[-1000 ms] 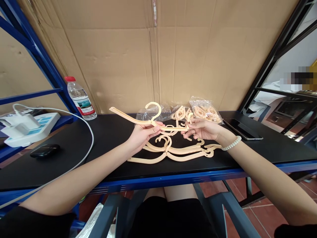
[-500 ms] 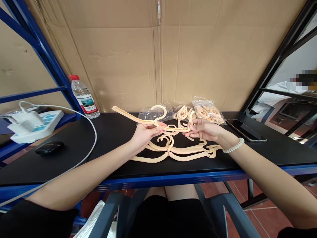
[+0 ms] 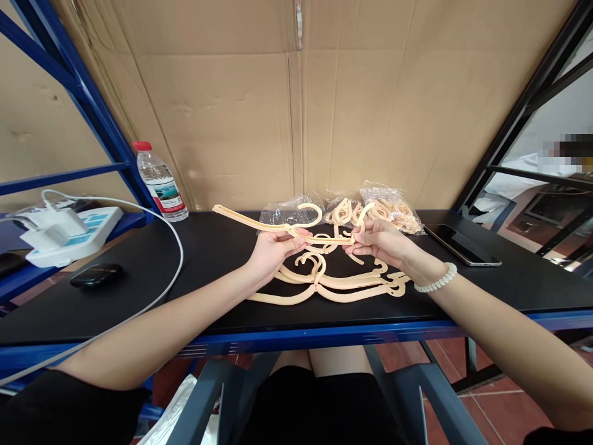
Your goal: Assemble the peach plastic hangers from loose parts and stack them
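A cream plastic clothes hanger is held up over the table, its curved hook standing up near the middle. My left hand pinches it close to the hook. At its right end my right hand is closed around the tip, where a small curved cream piece sticks up. Whether that piece is joined to the hanger I cannot tell. Below my hands lie several assembled cream hangers, stacked and overlapping. Other loose cream parts rest just behind the stack.
Clear plastic bags of cream parts lie at the back. A phone rests at right; a water bottle stands at left. A white cable runs from the power strip past a black case. Cardboard walls the back.
The small curved piece at my right fingers has tilted to the right. The hanger's hook has turned slightly rightward. Both hands stay in nearly the same place.
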`<state>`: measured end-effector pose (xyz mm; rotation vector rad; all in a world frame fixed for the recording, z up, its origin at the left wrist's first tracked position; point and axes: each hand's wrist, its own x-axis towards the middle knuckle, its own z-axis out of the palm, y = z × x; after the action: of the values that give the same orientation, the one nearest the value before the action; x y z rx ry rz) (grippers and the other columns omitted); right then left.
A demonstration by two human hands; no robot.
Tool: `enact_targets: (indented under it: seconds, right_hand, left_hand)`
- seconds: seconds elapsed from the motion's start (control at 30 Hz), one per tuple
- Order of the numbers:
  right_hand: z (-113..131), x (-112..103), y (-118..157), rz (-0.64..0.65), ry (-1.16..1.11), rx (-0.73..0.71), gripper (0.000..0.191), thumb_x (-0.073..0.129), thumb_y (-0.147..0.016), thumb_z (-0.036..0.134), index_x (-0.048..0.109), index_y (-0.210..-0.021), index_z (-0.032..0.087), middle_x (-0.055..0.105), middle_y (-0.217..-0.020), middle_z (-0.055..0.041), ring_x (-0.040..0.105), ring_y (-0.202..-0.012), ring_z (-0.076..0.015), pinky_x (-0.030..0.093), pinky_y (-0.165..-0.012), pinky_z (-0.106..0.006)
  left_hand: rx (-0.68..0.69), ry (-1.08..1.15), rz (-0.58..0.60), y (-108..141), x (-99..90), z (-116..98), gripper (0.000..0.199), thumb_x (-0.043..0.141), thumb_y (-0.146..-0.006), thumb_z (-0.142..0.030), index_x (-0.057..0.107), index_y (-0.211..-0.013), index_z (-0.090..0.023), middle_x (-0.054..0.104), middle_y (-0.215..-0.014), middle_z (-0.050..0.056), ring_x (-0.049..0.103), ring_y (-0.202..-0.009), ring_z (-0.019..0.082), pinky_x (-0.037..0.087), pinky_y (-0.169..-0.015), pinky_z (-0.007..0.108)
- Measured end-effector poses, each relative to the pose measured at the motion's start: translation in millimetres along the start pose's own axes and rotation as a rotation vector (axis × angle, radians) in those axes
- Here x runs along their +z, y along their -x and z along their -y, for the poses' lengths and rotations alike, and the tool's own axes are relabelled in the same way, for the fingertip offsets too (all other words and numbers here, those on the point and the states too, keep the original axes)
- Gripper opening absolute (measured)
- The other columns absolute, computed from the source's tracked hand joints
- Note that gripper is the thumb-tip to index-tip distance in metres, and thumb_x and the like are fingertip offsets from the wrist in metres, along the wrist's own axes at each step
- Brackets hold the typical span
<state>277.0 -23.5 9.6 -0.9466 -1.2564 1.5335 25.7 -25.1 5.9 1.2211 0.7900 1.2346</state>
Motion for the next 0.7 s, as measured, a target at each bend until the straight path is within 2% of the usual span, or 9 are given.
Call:
enact_targets:
  seconds: [0.27,0.5,0.7]
  right_hand:
    - [-0.4,9.7,1.4,-0.103,-0.003,-0.042,0.019,0.07,-0.08,-0.001,0.06,-0.071,0.013,0.068,-0.056,-0.0034,0.075,-0.062,-0.0184,0.061,-0.054,-0.012]
    - [-2.4,12.5,0.0,-0.166,0.021,-0.186,0.023,0.078,-0.076,0.005,0.057,-0.076,0.015,0.071,-0.061,-0.005,0.075,-0.062,-0.0197,0.063,-0.055,-0.014]
    - [-2.6,12.8,0.2,-0.178,0.032,-0.237,0.024,0.08,-0.075,0.009,0.057,-0.077,0.016,0.072,-0.062,-0.0065,0.075,-0.061,-0.0196,0.064,-0.057,-0.018]
  left_hand:
    - [0.009,0.011,-0.009,-0.5,-0.2,2.1,0.025,0.088,-0.058,-0.024,0.079,-0.079,-0.014,0.077,-0.088,0.007,0.071,-0.086,0.018,0.055,-0.089,0.029]
    - [0.015,0.029,-0.027,2.4,4.3,1.3,0.024,0.088,-0.059,-0.023,0.079,-0.079,-0.014,0.077,-0.086,0.007,0.071,-0.085,0.018,0.056,-0.088,0.03]
    - [0.003,0.075,-0.029,2.2,5.1,2.4,0.023,0.087,-0.061,-0.021,0.079,-0.081,-0.014,0.078,-0.085,0.006,0.072,-0.083,0.016,0.056,-0.087,0.027]
